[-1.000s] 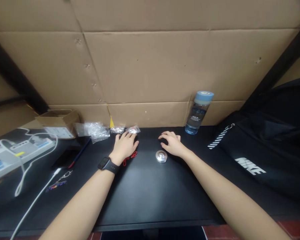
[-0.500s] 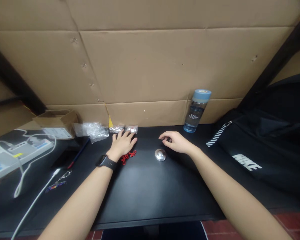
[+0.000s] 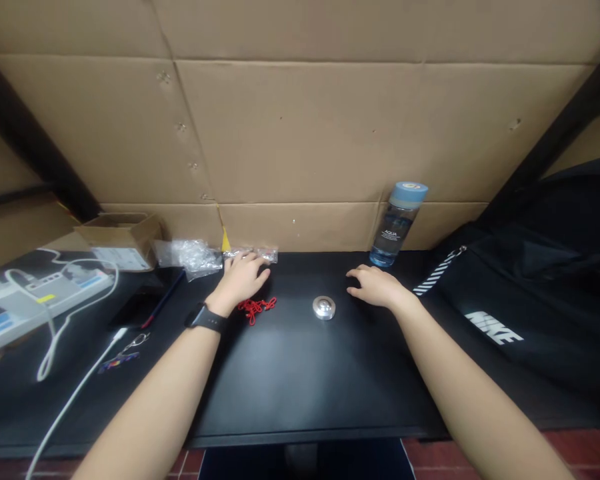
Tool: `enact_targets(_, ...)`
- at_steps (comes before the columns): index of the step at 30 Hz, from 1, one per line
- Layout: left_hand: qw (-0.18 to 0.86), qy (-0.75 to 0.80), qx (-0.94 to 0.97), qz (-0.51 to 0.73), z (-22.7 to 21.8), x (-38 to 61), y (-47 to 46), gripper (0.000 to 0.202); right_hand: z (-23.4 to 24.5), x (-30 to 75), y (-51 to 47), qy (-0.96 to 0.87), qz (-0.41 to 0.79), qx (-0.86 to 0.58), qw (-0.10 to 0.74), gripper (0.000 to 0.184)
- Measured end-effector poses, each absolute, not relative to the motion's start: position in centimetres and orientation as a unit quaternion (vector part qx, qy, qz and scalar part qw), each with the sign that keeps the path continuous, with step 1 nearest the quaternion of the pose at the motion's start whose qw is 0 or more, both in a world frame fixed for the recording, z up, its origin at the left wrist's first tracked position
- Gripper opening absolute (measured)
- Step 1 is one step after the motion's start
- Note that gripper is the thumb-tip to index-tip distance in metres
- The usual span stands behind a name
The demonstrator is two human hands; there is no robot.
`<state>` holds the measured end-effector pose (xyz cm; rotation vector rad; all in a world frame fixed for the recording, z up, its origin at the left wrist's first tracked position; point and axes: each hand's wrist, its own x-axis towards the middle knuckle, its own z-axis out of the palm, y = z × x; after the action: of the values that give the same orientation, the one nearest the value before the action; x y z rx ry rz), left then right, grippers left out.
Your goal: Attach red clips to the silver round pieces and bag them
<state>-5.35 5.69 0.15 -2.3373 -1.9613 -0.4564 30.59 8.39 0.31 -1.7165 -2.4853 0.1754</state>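
Observation:
My left hand [image 3: 243,277], with a black watch [image 3: 206,317] on its wrist, lies palm down toward the back of the black table [image 3: 290,380]. Its fingers are apart, and their tips overlap small clear plastic packets [image 3: 267,255]; whether they touch them I cannot tell. A tangled red cord [image 3: 253,309] lies by the heel of that hand. My right hand [image 3: 377,283] is palm down with thumb and fingers apart, nothing visible in it. Between the hands sits a shiny round silver metal piece [image 3: 324,307], nearer to my right hand but apart from it.
A blue-capped water bottle [image 3: 397,223] stands at the back right, beside a black bag [image 3: 535,293]. On the left are crumpled clear plastic [image 3: 193,257], an open cardboard box [image 3: 123,240], a power strip [image 3: 50,300], a white cable [image 3: 77,393], a dark phone [image 3: 143,303] and a keychain [image 3: 123,357].
My right hand has moved right, away from the silver piece, and its fingers have straightened. My left hand has drawn its fingers in slightly, staying near the packets. The view has shifted a little.

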Motion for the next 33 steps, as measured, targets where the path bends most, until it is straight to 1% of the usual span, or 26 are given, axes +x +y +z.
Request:
enact_targets(4,-0.028,-0.616,-0.778,-0.123,1.8,-6.5,4.8,0.030,0.4,30.8,8.6,-0.821,0.072,-0.566,0.040,0.048)
enact_targets(9,-0.114,-0.618,-0.774,-0.074,2.9,-8.8,3.4,0.022,1.3,30.4,8.3,-0.858,0.100,-0.502,0.041,0.046)
enact_targets(13,-0.166,-0.619,-0.764,-0.075,2.6,-11.5,3.5,0.035,1.9,30.2,7.9,-0.887,0.141,-0.439,0.032,0.057)
enact_targets(16,-0.168,-0.643,-0.745,-0.064,2.3,-12.5,3.8,0.041,2.0,30.2,7.7,-0.889,0.171,-0.423,0.035,0.065)
enact_targets(19,-0.145,-0.698,-0.701,-0.026,2.2,-12.0,3.8,0.039,2.0,29.9,7.5,-0.884,0.185,-0.428,0.040,0.070)
enact_targets(22,-0.115,-0.736,-0.667,-0.012,2.1,-11.0,3.8,0.036,1.9,29.5,7.1,-0.879,0.199,-0.432,0.038,0.086)
enact_targets(25,-0.105,-0.744,-0.660,-0.017,1.8,-10.3,3.9,0.028,1.7,29.3,6.9,-0.877,0.207,-0.434,0.025,0.101)
enact_targets(29,-0.102,-0.748,-0.655,-0.026,1.3,-10.0,4.1,0.015,1.4,29.6,7.2,-0.878,0.207,-0.431,0.015,0.106)
enact_targets(33,-0.093,-0.760,-0.642,-0.045,1.2,-10.5,4.1,0.017,1.3,29.9,7.6,-0.885,0.198,-0.421,0.007,0.106)
